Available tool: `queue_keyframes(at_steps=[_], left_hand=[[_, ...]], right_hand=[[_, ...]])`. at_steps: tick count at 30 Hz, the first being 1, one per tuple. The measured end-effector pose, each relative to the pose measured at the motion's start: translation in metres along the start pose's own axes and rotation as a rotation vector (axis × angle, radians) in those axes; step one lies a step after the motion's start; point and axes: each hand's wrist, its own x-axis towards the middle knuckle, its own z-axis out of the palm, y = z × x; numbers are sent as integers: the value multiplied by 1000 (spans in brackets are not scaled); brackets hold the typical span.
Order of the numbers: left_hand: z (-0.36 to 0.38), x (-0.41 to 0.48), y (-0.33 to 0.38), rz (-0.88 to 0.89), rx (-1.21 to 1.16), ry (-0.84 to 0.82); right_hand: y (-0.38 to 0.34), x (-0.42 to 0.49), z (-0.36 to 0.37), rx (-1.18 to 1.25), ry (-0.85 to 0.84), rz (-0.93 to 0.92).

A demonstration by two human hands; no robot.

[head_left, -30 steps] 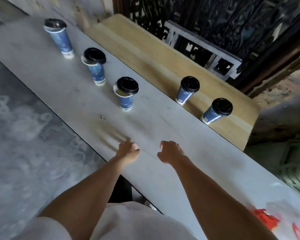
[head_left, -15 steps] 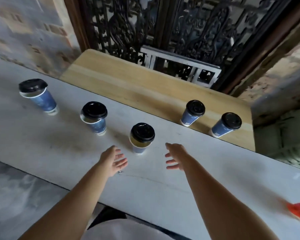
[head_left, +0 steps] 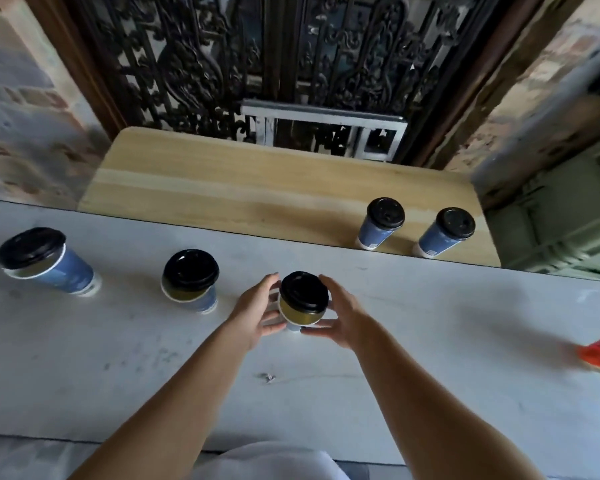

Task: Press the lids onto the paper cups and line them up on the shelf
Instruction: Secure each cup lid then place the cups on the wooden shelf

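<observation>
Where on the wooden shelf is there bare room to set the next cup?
The wooden shelf is bare from its left end up to the left shelf cup. Its right end is crowded: that cup and the right shelf cup stand close together. The left hand and right hand flank the table cup.
</observation>
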Motion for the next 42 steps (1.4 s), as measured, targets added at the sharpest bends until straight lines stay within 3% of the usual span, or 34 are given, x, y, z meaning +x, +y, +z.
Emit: queue_keyframes(at_steps=[15, 27, 42], left_hand=[[-7, 8, -15, 116, 12, -118], [3, 4, -16, 201, 72, -24], [-10, 10, -11, 225, 135, 66]], right_hand=[[17, 2, -4, 202, -46, -82], [19, -1, -9, 98, -110, -210], [18, -2, 0, 79, -174, -197]])
